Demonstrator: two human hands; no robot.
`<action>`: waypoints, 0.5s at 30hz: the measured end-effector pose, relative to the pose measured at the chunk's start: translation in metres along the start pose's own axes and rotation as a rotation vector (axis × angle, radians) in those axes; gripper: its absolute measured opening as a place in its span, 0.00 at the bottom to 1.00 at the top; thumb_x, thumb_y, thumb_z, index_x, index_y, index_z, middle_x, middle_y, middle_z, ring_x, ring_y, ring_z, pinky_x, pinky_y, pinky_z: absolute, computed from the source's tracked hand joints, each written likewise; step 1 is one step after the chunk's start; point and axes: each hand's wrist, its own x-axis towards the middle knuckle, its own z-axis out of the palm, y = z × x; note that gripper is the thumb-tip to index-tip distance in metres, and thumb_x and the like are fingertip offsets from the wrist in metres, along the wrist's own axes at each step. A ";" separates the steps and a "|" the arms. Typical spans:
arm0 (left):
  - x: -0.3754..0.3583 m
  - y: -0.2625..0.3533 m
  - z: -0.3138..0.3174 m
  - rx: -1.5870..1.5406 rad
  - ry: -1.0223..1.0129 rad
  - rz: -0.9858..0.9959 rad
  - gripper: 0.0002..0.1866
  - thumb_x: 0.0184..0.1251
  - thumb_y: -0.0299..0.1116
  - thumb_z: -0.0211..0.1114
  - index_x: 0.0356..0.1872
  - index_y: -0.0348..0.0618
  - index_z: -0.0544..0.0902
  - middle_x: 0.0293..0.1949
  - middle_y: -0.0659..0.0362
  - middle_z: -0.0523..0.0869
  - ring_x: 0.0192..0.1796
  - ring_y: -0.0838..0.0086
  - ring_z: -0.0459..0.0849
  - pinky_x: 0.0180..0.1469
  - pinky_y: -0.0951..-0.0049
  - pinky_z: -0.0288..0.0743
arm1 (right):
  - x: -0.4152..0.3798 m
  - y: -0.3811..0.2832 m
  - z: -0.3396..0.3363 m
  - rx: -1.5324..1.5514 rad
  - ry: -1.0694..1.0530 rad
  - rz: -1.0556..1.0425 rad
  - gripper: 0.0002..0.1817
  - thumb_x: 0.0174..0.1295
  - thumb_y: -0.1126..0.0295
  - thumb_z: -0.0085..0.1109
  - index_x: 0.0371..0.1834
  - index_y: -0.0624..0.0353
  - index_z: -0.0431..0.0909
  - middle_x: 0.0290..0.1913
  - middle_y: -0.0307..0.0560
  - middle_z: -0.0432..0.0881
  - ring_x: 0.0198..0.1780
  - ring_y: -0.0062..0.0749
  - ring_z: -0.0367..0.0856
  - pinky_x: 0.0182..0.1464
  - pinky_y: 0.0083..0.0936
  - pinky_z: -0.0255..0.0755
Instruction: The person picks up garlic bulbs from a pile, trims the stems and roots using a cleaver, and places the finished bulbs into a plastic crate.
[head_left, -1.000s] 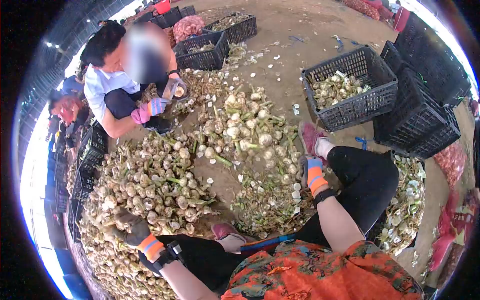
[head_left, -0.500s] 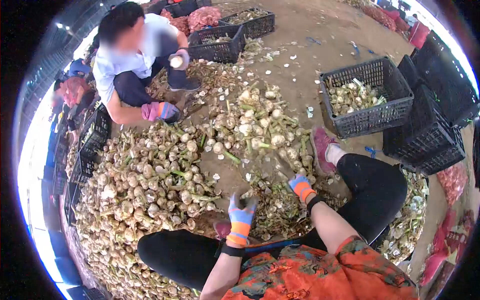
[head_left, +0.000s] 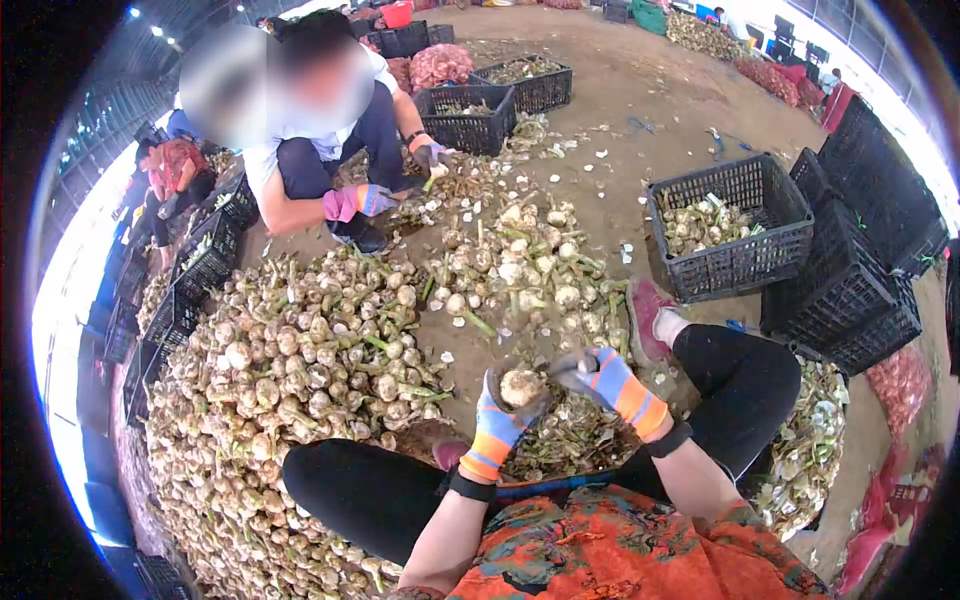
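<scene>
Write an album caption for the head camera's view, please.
Gloved left hand holding a garlic bulb, right hand beside it, a great heap of bulbs close by, co-worker crouching opposite.

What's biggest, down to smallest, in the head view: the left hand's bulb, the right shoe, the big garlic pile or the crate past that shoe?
1. Garlic pile
2. Crate
3. Right shoe
4. Bulb in the left hand
</scene>
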 end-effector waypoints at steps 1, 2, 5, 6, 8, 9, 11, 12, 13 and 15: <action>-0.001 0.005 0.003 0.001 0.027 0.039 0.29 0.43 0.18 0.69 0.49 0.37 0.68 0.42 0.58 0.78 0.43 0.75 0.77 0.47 0.75 0.73 | -0.008 -0.016 -0.004 -0.463 -0.014 -0.042 0.19 0.47 0.58 0.61 0.37 0.61 0.79 0.33 0.54 0.82 0.32 0.41 0.81 0.35 0.30 0.74; 0.000 -0.004 -0.006 0.218 0.019 0.055 0.27 0.47 0.18 0.66 0.51 0.37 0.67 0.43 0.56 0.78 0.44 0.74 0.78 0.46 0.75 0.74 | -0.018 -0.033 -0.004 -0.603 -0.083 -0.008 0.20 0.46 0.55 0.58 0.36 0.58 0.79 0.33 0.55 0.81 0.33 0.44 0.81 0.38 0.34 0.73; 0.006 -0.042 -0.037 0.097 -0.048 0.094 0.21 0.54 0.26 0.61 0.50 0.37 0.68 0.44 0.54 0.78 0.45 0.70 0.78 0.48 0.70 0.73 | -0.042 -0.072 0.007 -0.840 -0.269 -0.083 0.20 0.44 0.54 0.56 0.36 0.55 0.78 0.33 0.54 0.81 0.35 0.45 0.80 0.39 0.37 0.73; 0.003 -0.032 -0.032 -0.138 -0.039 0.023 0.19 0.58 0.31 0.58 0.50 0.37 0.68 0.44 0.52 0.79 0.45 0.68 0.78 0.50 0.68 0.73 | -0.044 -0.075 0.011 -0.863 -0.326 -0.086 0.20 0.45 0.55 0.55 0.37 0.55 0.78 0.33 0.52 0.81 0.36 0.45 0.80 0.39 0.37 0.73; 0.002 -0.018 -0.027 -0.422 0.063 -0.209 0.19 0.63 0.41 0.53 0.48 0.38 0.71 0.44 0.51 0.79 0.46 0.63 0.78 0.52 0.62 0.71 | -0.045 -0.072 0.020 -0.890 -0.326 -0.112 0.19 0.45 0.55 0.55 0.37 0.55 0.78 0.33 0.52 0.80 0.36 0.45 0.80 0.39 0.37 0.73; 0.000 -0.010 -0.021 -0.355 0.099 -0.225 0.20 0.64 0.45 0.52 0.47 0.38 0.72 0.44 0.51 0.79 0.45 0.61 0.78 0.52 0.60 0.71 | -0.045 -0.071 0.024 -0.919 -0.324 -0.141 0.19 0.45 0.56 0.55 0.37 0.55 0.78 0.34 0.52 0.80 0.37 0.46 0.79 0.39 0.37 0.73; -0.002 0.006 -0.009 -0.221 0.166 -0.263 0.23 0.64 0.51 0.48 0.45 0.39 0.74 0.43 0.50 0.80 0.44 0.58 0.78 0.51 0.56 0.70 | -0.042 -0.079 0.026 -0.937 -0.320 -0.137 0.19 0.44 0.57 0.55 0.36 0.56 0.78 0.34 0.53 0.80 0.38 0.46 0.79 0.40 0.37 0.72; -0.002 0.007 -0.012 -0.509 0.105 -0.348 0.19 0.67 0.45 0.45 0.45 0.40 0.74 0.41 0.52 0.80 0.42 0.61 0.78 0.50 0.60 0.71 | -0.041 -0.081 0.026 -0.947 -0.349 -0.124 0.19 0.44 0.57 0.56 0.36 0.56 0.78 0.34 0.53 0.80 0.38 0.46 0.79 0.40 0.37 0.72; -0.002 0.008 -0.015 -0.799 0.042 -0.429 0.16 0.70 0.38 0.41 0.45 0.40 0.73 0.39 0.54 0.80 0.40 0.63 0.78 0.49 0.63 0.72 | -0.040 -0.082 0.026 -0.958 -0.377 -0.109 0.19 0.43 0.57 0.56 0.37 0.57 0.78 0.34 0.54 0.80 0.38 0.46 0.79 0.40 0.37 0.72; -0.001 0.009 -0.016 -0.819 0.055 -0.493 0.16 0.70 0.39 0.41 0.44 0.40 0.73 0.39 0.53 0.80 0.40 0.63 0.78 0.49 0.63 0.72 | -0.037 -0.078 0.027 -0.959 -0.385 -0.106 0.20 0.43 0.57 0.56 0.37 0.57 0.78 0.33 0.54 0.80 0.38 0.46 0.79 0.40 0.37 0.72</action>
